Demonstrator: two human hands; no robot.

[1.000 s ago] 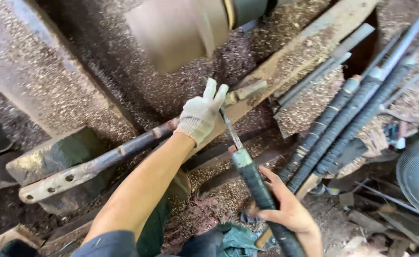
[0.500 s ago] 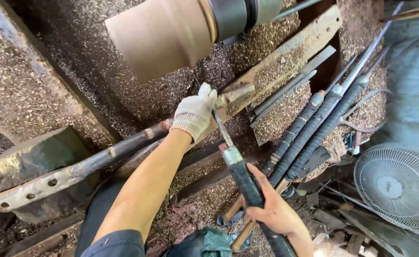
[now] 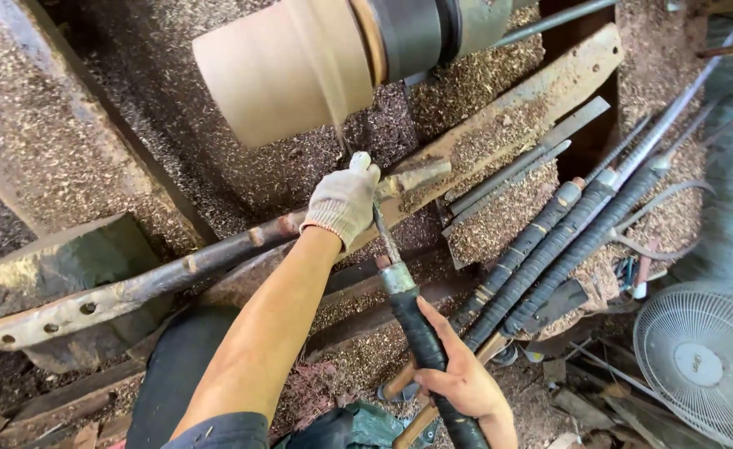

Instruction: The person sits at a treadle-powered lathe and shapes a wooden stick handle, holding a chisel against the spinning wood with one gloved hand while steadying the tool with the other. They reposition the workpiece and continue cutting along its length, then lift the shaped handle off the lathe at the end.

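Chisel (image 3: 400, 283) in both your hands: your gloved left hand (image 3: 343, 199) is closed over the blade where it crosses the tool rest (image 3: 217, 254), and your bare right hand (image 3: 458, 384) is wrapped tight round the black taped handle, lower and nearer you. The tip points up just past your left fingers at the blank (image 3: 287, 71), spinning on the lathe above. Its surface already looks round and smooth, with shavings (image 3: 500, 224) heaped right of your left hand, so much turning seems done; whether the tip is touching, you cannot tell. Spare tools (image 3: 566, 241) lie right of your right hand.
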